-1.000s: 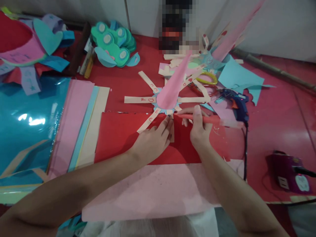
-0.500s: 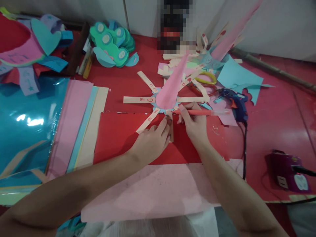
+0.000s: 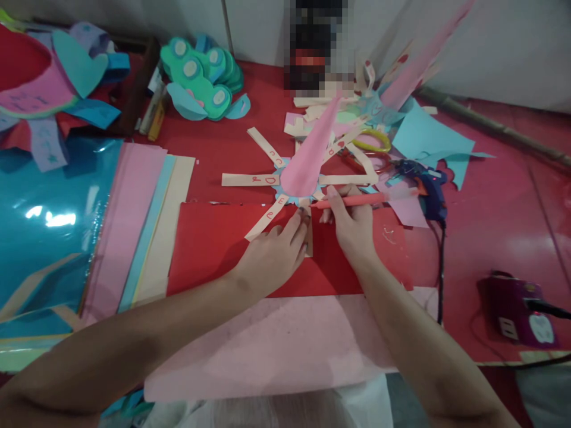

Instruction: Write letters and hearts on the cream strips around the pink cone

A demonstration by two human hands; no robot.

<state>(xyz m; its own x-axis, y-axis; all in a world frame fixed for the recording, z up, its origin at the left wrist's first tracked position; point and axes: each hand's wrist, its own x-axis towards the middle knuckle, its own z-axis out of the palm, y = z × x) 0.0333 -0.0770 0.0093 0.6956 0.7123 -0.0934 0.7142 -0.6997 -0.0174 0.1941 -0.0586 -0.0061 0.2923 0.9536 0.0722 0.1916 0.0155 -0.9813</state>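
A pink paper cone (image 3: 306, 157) stands on a blue scalloped base, with cream paper strips spread around it. Red letters and marks show on several strips, such as the left one (image 3: 241, 179). My right hand (image 3: 354, 226) holds a red marker (image 3: 348, 201), its tip at the strip in front of the cone. My left hand (image 3: 276, 255) presses its fingertips on that same strip (image 3: 309, 241), partly covering it. Beneath lies a red sheet (image 3: 214, 249).
Coloured sheets (image 3: 127, 220) and blue plastic (image 3: 40, 196) lie left. Green paper shapes (image 3: 196, 77) sit behind. On the right are yellow-handled scissors (image 3: 375, 140), a blue glue gun (image 3: 430, 193) with its cable, and a purple power socket (image 3: 520, 309).
The marker's rear end has tilted up slightly in my right hand, its tip still near the same strip. My left hand has hardly moved.
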